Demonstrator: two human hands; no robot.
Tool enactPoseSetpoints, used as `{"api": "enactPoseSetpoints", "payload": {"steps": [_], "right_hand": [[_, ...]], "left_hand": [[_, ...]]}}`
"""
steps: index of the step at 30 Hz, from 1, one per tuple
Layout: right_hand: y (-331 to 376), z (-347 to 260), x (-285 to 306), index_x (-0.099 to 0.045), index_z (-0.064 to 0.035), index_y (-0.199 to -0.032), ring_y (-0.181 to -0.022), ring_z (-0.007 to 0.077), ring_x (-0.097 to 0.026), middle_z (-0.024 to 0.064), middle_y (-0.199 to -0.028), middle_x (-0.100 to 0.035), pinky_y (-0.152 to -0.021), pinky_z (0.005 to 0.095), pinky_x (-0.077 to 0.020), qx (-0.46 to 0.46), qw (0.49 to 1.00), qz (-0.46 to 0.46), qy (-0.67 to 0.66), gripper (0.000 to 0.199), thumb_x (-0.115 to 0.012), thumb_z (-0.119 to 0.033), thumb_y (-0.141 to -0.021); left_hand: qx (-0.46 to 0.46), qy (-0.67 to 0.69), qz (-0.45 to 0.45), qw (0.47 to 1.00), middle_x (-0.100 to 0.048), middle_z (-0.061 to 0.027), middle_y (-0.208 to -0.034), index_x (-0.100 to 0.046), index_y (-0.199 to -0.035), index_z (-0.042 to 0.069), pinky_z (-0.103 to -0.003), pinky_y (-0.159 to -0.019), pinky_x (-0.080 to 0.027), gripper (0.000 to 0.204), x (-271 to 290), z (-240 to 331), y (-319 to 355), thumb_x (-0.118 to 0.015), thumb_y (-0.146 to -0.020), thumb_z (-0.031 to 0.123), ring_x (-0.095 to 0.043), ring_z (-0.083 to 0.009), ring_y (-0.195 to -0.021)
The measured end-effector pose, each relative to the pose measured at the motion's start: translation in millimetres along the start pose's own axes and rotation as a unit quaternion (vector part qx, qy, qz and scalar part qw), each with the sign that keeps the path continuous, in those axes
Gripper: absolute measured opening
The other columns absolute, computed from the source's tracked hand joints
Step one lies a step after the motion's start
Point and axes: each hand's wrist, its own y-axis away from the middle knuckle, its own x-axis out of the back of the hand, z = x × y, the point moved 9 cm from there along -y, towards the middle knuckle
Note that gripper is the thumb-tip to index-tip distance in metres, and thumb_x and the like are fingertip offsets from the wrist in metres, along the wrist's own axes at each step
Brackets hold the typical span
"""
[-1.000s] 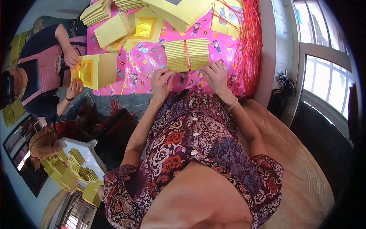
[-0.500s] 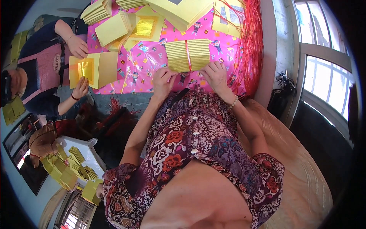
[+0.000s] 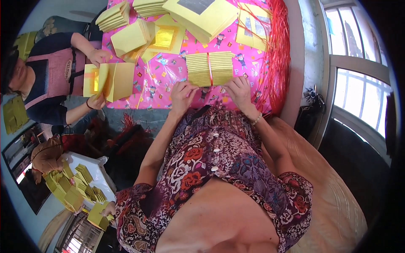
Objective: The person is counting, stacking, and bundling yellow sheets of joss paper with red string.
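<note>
A stack of folded yellow paper (image 3: 198,69) lies in front of me, its many folds running from left to right. Around its middle passes a red ribbon (image 3: 210,69). My left hand (image 3: 183,98) is closed, thumb and fingers pinched at the stack's near left corner. At the near right corner my right hand (image 3: 239,93) pinches the edge in the same way, a beaded bracelet on its wrist. The undersides of my fingertips are hidden.
A co-worker at the left bends a yellow sheet with a gold square (image 3: 96,79). Yellow paper piles (image 3: 200,19) stand across the far side of the pink patterned tablecloth (image 3: 162,86). Long red ribbons (image 3: 278,63) hang along its right edge. A white table (image 3: 99,168) with folded papers is lower left.
The whole view has shifted slightly, the table sitting lower in it. My hands keep their pinch at the stack's near edge. The co-worker has lifted the gold-square sheet's left part into a fold.
</note>
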Motion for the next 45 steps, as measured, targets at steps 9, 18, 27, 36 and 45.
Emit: {"api": "enactPoseSetpoints", "payload": {"steps": [9,18,27,36,45], "right_hand": [[-54,35,-19,-0.033,-0.0012,-0.144,-0.138,0.0399,-0.029,0.0252,-0.148,-0.029,-0.112,0.0512,-0.0263,-0.174,0.984,0.024,0.015,0.059,-0.051,-0.028,-0.095],[-66,43,-49,-0.023,-0.0034,-0.149,-0.144,0.0411,-0.015,0.0206,-0.156,-0.016,-0.113,0.057,-0.0188,-0.143,0.985,-0.077,0.05,0.067,-0.048,-0.033,-0.095],[-54,30,-42,-0.027,-0.0023,-0.148,-0.143,0.0412,-0.017,0.0203,-0.155,-0.019,-0.113,0.0583,-0.018,-0.127,0.984,-0.076,0.097,0.066,-0.049,-0.034,-0.094],[-54,16,-43,-0.031,-0.0002,-0.146,-0.143,0.0403,-0.019,0.0218,-0.153,-0.023,-0.113,0.0573,-0.02,-0.105,0.988,-0.068,0.088,0.067,-0.049,-0.037,-0.093],[-56,19,-49,-0.027,0.0006,-0.147,-0.143,0.0416,-0.016,0.0243,-0.153,-0.021,-0.114,0.055,-0.0168,-0.117,0.987,-0.089,0.066,0.067,-0.049,-0.034,-0.094]], "left_hand": [[0.009,-0.105,-0.036,0.994,-0.03,-0.0213,-0.151,-0.037,-0.143,0.002,-0.049,-0.114,-0.021,0.054,-21,-7,-53,-0.048,-0.095,0.024,-0.026,-0.041,-0.139],[0.027,-0.096,-0.118,0.988,-0.02,-0.0248,-0.154,-0.022,-0.149,-0.002,-0.05,-0.116,-0.016,0.067,-51,-22,-66,-0.047,-0.094,0.027,-0.014,-0.0431,-0.144],[0.028,-0.112,-0.138,0.984,-0.022,-0.0247,-0.153,-0.027,-0.146,-0.004,-0.052,-0.115,-0.017,0.068,-40,-8,-60,-0.051,-0.091,0.028,-0.019,-0.0402,-0.143],[0.026,-0.116,-0.092,0.989,-0.026,-0.0264,-0.151,-0.028,-0.146,-0.004,-0.051,-0.115,-0.018,0.065,-50,-4,-52,-0.05,-0.092,0.026,-0.018,-0.0419,-0.143],[0.027,-0.1,-0.098,0.99,-0.023,-0.0288,-0.151,-0.027,-0.146,-0.005,-0.05,-0.116,-0.019,0.065,-53,-9,-57,-0.049,-0.093,0.024,-0.017,-0.0443,-0.142]]}}
